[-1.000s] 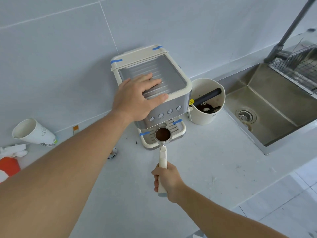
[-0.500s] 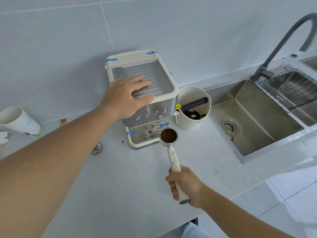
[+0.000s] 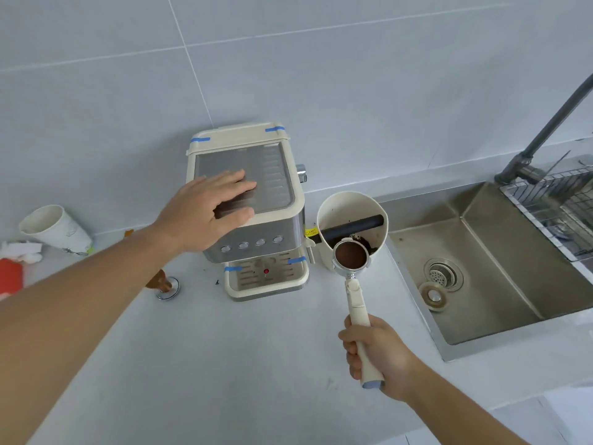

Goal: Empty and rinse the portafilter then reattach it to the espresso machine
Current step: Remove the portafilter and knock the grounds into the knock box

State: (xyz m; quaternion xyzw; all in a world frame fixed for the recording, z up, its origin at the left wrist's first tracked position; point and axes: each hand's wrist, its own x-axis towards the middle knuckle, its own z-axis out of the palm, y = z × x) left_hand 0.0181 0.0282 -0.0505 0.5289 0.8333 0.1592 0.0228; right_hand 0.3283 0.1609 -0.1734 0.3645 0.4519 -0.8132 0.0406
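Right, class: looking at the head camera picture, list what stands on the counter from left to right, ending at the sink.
Paper cup → tamper → espresso machine → knock box → sink. The portafilter is left out: held above the counter, it overlaps the knock box.

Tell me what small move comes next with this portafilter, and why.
Probably tip the portafilter over and knock it on the dark bar of the knock box. Its basket is full of spent grounds, the right hand holds it at the box's front rim, and old grounds already lie inside.
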